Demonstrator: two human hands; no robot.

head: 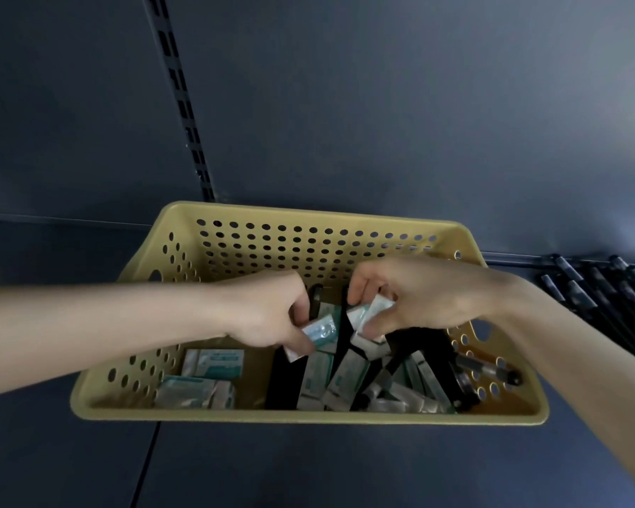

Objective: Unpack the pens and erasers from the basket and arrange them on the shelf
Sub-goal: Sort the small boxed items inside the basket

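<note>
Both hands are down in the basket (308,416), my left hand (272,311) pinching an eraser (319,330) and my right hand (411,295) gripping another eraser (369,311), maybe two, next lifting them onto the shelf (308,467)

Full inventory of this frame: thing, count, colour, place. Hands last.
basket: one, yellow, perforated, centre of the shelf
erasers: many, white and teal wrappers, loose in the basket; a few held in each hand
pens in basket: several, black, mostly in the right half among the erasers
pens on shelf: a batch, black, laid side by side right of the basket; count unclear
shelf: one, dark blue-grey, under the basket
back panel: dark blue-grey, behind the basket
slotted rail: one, dark, upper left
left hand: over the basket, pinches erasers
right hand: over the basket, pinches erasers
</note>
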